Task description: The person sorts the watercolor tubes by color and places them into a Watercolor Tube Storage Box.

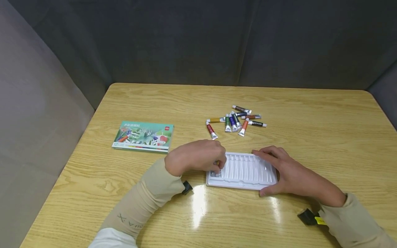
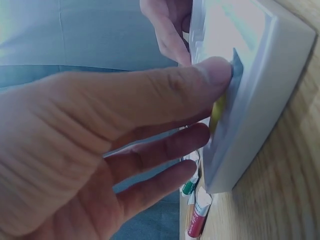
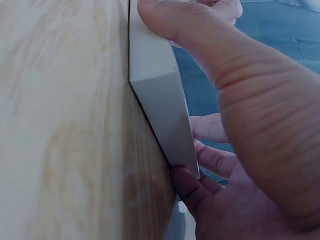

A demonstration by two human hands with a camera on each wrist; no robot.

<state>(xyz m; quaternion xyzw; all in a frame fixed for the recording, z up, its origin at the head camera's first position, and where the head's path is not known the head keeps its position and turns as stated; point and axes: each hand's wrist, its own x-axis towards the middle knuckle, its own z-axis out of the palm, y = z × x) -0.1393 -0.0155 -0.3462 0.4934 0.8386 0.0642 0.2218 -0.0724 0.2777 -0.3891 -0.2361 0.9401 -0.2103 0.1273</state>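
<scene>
A white plastic tray [image 1: 248, 172] with a row of narrow slots lies on the table in front of the person. At its left end my left hand [image 1: 198, 155] pinches a small paint tube [image 2: 217, 115] with a yellow body and a silver end, low inside the tray. The thumb is on the silver end; part of the tube is hidden behind the fingers. My right hand [image 1: 291, 174] grips the tray's right end, its thumb at the near edge and its fingers round the far corner. The other slots hold no tubes.
Several paint tubes [image 1: 232, 122] lie in a loose pile beyond the tray, with a red tube [image 1: 211, 131] at its near left. To the left sits a flat green printed paint box [image 1: 143, 136]. Dark cloth [image 1: 186, 41] hangs behind the wooden table [image 1: 325, 137].
</scene>
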